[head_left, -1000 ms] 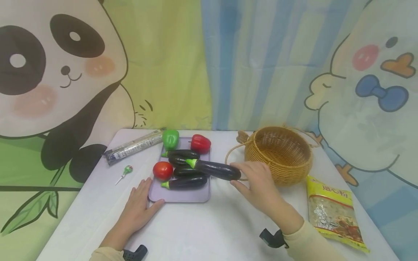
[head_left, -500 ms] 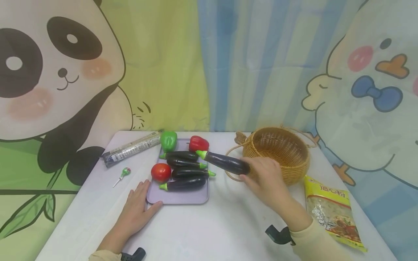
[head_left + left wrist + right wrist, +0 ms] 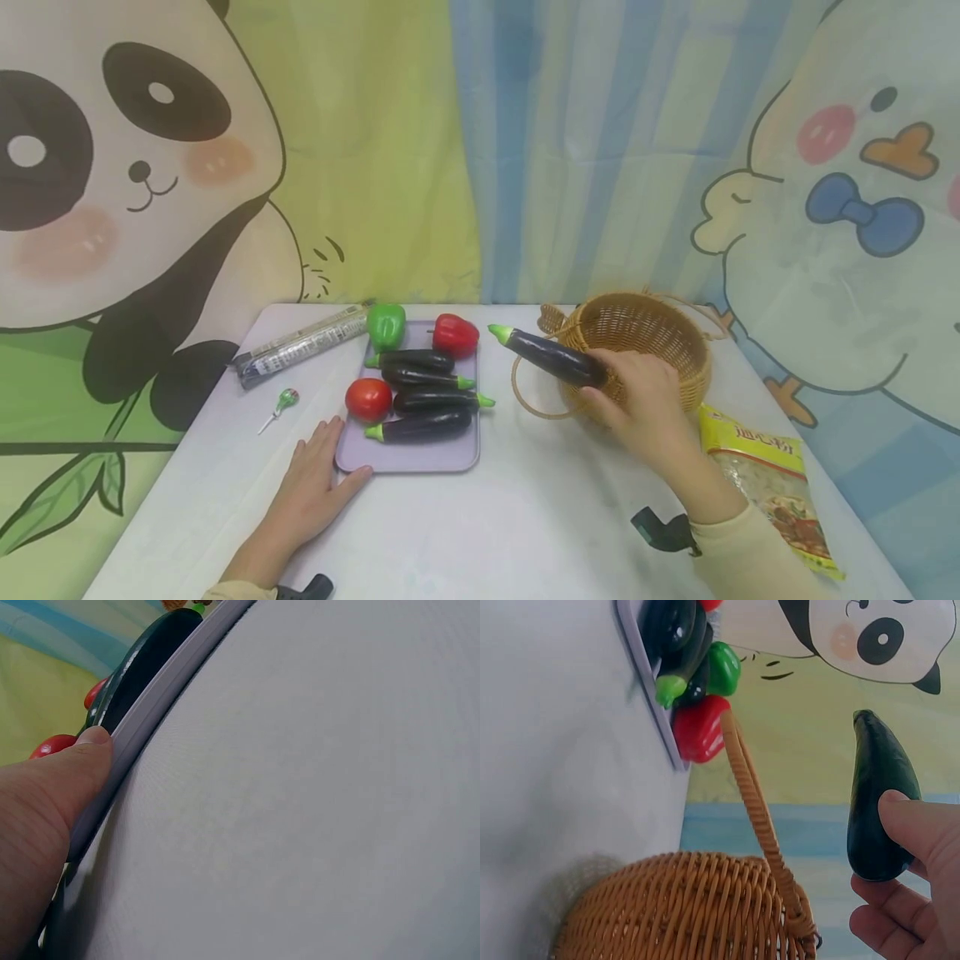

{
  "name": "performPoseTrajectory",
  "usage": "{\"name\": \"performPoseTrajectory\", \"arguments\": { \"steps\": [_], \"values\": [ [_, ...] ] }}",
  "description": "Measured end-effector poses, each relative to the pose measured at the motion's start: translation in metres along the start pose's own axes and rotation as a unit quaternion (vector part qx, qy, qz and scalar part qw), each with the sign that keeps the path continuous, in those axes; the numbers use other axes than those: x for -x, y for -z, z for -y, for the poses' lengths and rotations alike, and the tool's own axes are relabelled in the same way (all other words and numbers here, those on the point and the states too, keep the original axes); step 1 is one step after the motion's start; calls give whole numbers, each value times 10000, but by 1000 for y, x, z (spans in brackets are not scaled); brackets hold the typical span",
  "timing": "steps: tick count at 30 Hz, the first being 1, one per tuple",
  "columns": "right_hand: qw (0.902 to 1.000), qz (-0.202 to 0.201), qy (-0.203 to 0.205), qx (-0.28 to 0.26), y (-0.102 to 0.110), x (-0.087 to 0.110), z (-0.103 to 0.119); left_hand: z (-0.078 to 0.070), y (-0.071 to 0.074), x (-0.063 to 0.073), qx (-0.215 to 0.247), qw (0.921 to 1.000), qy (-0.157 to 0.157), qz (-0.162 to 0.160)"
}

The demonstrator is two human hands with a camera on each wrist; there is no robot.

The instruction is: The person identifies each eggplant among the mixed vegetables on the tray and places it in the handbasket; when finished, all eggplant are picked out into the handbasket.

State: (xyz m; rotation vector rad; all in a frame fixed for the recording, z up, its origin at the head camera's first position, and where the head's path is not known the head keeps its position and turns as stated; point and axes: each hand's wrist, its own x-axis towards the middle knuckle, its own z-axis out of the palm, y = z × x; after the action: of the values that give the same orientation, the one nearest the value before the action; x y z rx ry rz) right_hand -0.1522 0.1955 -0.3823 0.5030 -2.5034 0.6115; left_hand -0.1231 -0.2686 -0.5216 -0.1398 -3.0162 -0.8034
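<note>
My right hand (image 3: 645,408) grips the blunt end of a dark purple eggplant (image 3: 555,358), its green stem end pointing up and left. In the head view the held eggplant overlaps the left rim of the brown wicker basket (image 3: 696,390). The right wrist view has the thumb across the eggplant (image 3: 877,795), above the basket weave (image 3: 682,907). My left hand (image 3: 311,483) rests at the lower left corner of a lilac tray (image 3: 408,458), thumb on its near edge. On that tray lie several eggplants (image 3: 423,425), a tomato (image 3: 368,400), a green pepper (image 3: 386,326) and a red pepper (image 3: 455,335).
A yellow food packet (image 3: 757,450) lies at the right, partly behind my right forearm. Left of the tray are a long silvery package (image 3: 307,348) and a lollipop (image 3: 285,401). The basket's loop handle (image 3: 525,404) lies out toward the tray. A cartoon curtain (image 3: 375,167) hangs behind the white table.
My right hand has carried the eggplant rightward and up, away from the tray to the basket's left rim. My left hand keeps its place at the tray corner.
</note>
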Motion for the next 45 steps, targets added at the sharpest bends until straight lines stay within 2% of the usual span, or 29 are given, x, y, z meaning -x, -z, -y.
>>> {"name": "performPoseTrajectory", "arguments": {
  "steps": [15,23,34,45],
  "values": [
    [9990,-416,-42,149,15,-1,-39,-1,2,2,101,9999,-51,-27],
    [9974,-216,-580,366,22,1,-60,0,0,1,109,9999,-16,11],
    [9945,-201,-626,813,33,1,-81,0,0,1,122,9999,17,22],
    [9884,102,-1073,1066,38,2,-90,0,-1,0,131,9999,30,40]
  ]
}}
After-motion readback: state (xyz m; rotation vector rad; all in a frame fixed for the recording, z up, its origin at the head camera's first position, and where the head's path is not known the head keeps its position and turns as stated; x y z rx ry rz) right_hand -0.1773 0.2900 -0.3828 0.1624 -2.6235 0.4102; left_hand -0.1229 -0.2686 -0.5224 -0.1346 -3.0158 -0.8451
